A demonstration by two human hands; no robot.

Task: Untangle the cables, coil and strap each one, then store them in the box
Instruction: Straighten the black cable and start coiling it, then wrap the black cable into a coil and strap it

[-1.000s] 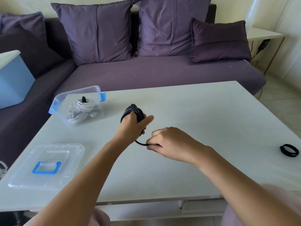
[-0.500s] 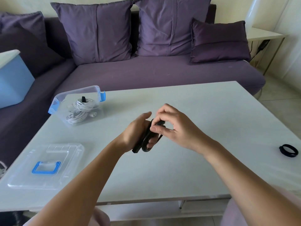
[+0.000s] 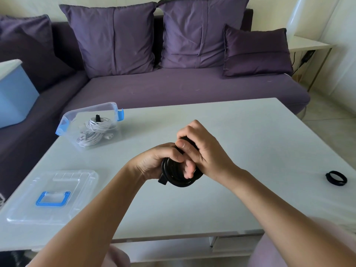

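Black cable coil: held in the air above the white table, between both hands; its loops hang below the knuckles and the ring's open face is turned towards the camera.
Left hand: fingers curled round the coil's left side.
Right hand: fingers curled over the coil's top, thumb pressing on the strands.
Step, as I judge it: coiling is finished, strapping is not yet done.
Black strap ring: flat on the table, well apart to the right of the coil and nearer the right hand, so that hand would likely fetch it.
Clear box: far left, nearer the left hand, holding a strapped white cable.
Lid: near left, off the box.
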